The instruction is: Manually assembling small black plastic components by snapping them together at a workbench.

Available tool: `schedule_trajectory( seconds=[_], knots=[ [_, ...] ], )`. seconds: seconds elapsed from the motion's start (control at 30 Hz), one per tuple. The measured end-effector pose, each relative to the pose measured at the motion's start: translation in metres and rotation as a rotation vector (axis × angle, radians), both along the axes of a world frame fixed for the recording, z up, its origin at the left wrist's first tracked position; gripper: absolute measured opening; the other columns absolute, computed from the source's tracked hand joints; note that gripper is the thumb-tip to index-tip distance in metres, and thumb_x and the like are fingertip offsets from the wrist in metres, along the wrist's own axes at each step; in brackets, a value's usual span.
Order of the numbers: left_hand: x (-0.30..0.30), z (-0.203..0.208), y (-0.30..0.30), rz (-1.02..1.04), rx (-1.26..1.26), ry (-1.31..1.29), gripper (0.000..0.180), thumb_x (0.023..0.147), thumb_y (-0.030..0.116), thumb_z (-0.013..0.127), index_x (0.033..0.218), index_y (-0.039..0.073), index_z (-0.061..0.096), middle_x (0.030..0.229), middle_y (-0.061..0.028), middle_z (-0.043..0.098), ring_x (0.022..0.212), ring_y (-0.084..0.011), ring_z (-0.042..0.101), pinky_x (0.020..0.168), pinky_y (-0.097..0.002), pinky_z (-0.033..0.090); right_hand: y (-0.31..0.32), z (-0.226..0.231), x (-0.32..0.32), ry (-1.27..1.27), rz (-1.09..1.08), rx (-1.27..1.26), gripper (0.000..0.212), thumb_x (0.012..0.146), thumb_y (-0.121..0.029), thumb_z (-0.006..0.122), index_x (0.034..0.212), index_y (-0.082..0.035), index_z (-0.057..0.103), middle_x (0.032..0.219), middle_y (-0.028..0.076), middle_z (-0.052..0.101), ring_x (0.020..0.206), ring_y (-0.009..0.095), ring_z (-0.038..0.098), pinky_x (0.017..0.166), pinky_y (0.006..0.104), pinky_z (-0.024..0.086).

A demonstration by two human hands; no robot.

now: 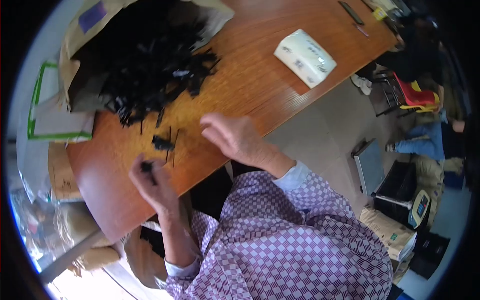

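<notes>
Polished wood stretches across a workroom table (250, 70), where black strips (155, 70) spill from a paper bag (220, 15) toward the left end. Short of that pile, just beyond the left hand's (156, 187) fingertips and slightly to their right, lies a small black cluster (162, 143), its thin pieces pointing lengthwise away from the wearer. That hand is the nearer, thumb and fingers closed on a dark piece (147, 166); the right hand (235, 137), blurred, hangs farther right, fingers slightly apart, nothing visible between them.

Head fisheye looks down on table (250, 75), seemingly close.
</notes>
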State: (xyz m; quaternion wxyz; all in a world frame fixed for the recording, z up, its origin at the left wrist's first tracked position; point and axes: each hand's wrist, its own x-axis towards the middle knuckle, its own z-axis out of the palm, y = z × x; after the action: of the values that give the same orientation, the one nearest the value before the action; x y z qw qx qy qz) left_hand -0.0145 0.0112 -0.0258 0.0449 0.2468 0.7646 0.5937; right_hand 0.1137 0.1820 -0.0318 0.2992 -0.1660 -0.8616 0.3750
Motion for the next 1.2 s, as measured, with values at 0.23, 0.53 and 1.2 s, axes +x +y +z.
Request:
schedule_trajectory(
  seconds=[0.23,0.53,1.2],
  knots=[
    [-0.022,-0.035,-0.033,0.039,0.03,-0.004,0.037,0.093,0.006,0.049,0.128,0.002,0.037,0.079,-0.006,0.056,0.059,-0.0062,0.043,0.052,-0.0183,0.035,0.064,-0.019,0.044,-0.029,-0.402,0.293,0.015,0.086,-0.018,0.065,0.084,-0.005,0.057,0.064,0.011,0.06,0.052,0.025,0.061,0.045,0.0331,0.046],
    [-0.019,-0.034,-0.023,0.029,-0.064,0.097,0.031,0.094,0.006,0.049,0.125,0.002,0.045,0.084,-0.0052,0.056,0.065,-0.0075,0.046,0.057,-0.0198,0.04,0.065,-0.016,0.04,0.023,-0.406,0.31,0.019,0.087,-0.019,0.063,0.078,-0.007,0.052,0.061,0.007,0.059,0.051,0.023,0.059,0.044,0.0325,0.046],
    [-0.018,-0.033,-0.028,0.039,-0.087,0.129,0.039,0.093,0.005,0.051,0.132,0.007,0.046,0.087,-0.0018,0.047,0.067,-0.0084,0.042,0.06,-0.0203,0.039,0.063,-0.024,0.042,0.008,-0.418,0.303,0.015,0.087,-0.015,0.063,0.082,-0.005,0.054,0.064,0.008,0.06,0.052,0.022,0.06,0.045,0.0317,0.047]
  ],
)
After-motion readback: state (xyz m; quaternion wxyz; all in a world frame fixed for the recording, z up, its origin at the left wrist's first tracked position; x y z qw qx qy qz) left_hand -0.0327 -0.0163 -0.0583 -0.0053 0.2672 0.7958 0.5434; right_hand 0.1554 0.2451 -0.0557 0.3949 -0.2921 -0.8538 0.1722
